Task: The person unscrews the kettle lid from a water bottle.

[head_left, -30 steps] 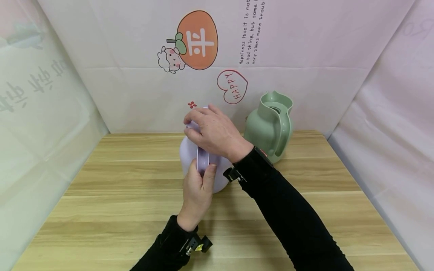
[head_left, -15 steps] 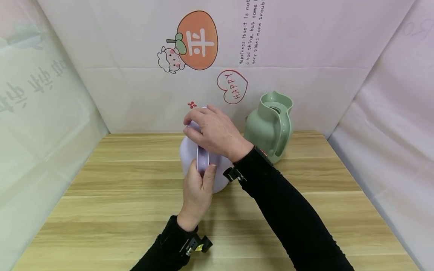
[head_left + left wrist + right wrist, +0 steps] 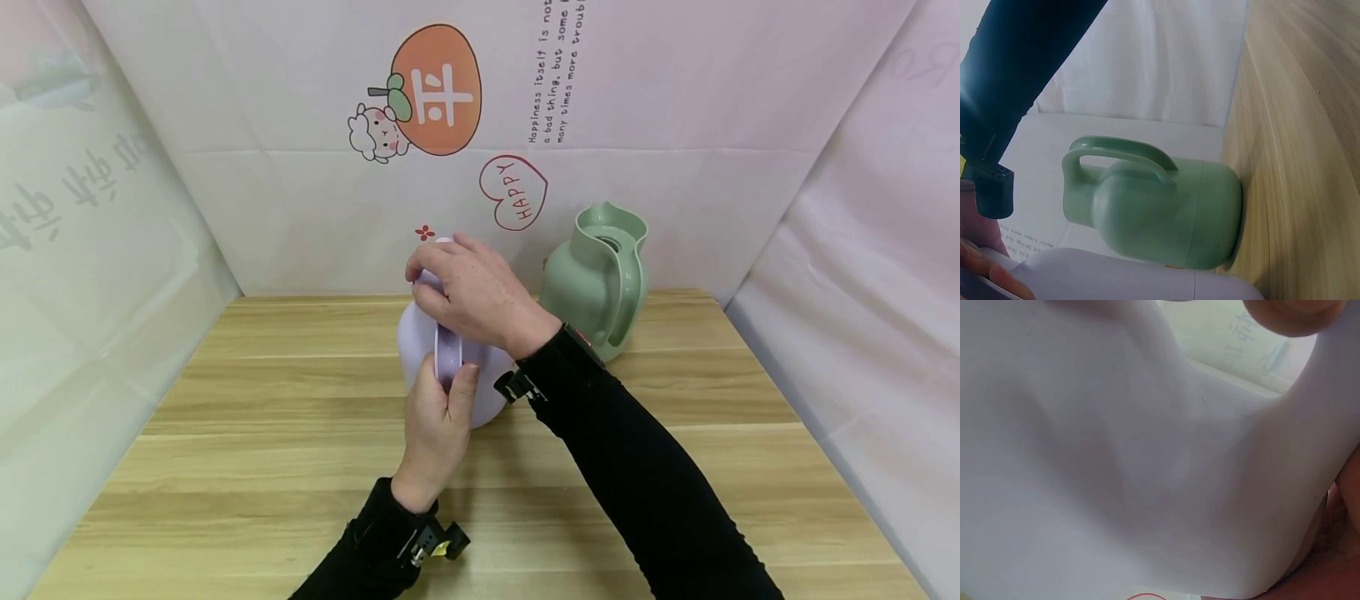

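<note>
A lilac vacuum jug (image 3: 416, 346) stands upright on the table, its handle (image 3: 448, 354) facing me. My left hand (image 3: 435, 425) grips the lower part of that handle, thumb on the right side. Over the jug's mouth lies my right hand (image 3: 483, 292), with fingers and thumb curled round the top; what they hold there is mostly hidden under the hand. In the right wrist view the pale jug wall (image 3: 1147, 456) fills most of the picture, with a fingertip (image 3: 1294, 315) at its upper edge. The left wrist view shows the jug's side (image 3: 1116, 278) along the bottom.
Behind my right forearm, to the right, a green vacuum jug (image 3: 581, 292) stands upright, handle toward me, an inner stopper showing in its mouth. A printed cloth (image 3: 300, 208) hangs behind the wooden table (image 3: 285, 450), with white cloth at both sides.
My right fingers have shifted very slightly at the top of the lilac jug. The left hand and both jugs stay where they were.
</note>
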Demonstrator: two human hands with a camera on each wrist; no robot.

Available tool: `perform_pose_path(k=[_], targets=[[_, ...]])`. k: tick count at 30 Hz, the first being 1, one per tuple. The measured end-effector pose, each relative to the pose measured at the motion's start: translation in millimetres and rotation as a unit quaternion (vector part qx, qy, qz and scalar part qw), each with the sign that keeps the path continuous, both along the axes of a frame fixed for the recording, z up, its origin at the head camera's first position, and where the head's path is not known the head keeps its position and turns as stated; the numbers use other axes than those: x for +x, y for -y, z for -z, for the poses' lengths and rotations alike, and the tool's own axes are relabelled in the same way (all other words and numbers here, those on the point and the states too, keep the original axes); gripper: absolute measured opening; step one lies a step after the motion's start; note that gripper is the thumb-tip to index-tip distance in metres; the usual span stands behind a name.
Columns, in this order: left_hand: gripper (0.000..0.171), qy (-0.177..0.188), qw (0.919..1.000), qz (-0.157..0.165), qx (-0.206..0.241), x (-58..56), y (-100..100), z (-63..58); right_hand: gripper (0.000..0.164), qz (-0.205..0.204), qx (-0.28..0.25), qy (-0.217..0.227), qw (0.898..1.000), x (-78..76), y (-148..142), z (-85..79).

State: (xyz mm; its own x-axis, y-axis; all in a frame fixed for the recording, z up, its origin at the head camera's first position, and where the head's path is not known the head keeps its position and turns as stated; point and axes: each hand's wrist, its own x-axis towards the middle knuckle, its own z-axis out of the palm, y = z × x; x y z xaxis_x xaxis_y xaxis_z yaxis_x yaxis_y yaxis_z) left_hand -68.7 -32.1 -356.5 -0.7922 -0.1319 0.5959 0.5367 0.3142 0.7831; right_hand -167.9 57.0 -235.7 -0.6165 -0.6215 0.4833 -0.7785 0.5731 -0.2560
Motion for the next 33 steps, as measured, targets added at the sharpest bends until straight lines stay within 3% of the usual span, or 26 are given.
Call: perform_pose_path(k=[20, 33], targets=[[0.024, 0.001, 1.0000, 0.000, -0.001, 0.5, -0.3, -1.7, 0.022, 0.023, 0.029, 0.033, 0.999, 4.5, -2.2, -4.0], [0.024, -0.002, 1.0000, -0.006, -0.005, 1.3, -0.4, -2.1, 0.033, 0.046, 0.018, 0.070, 0.996, 6.7, -0.8, -5.5]])
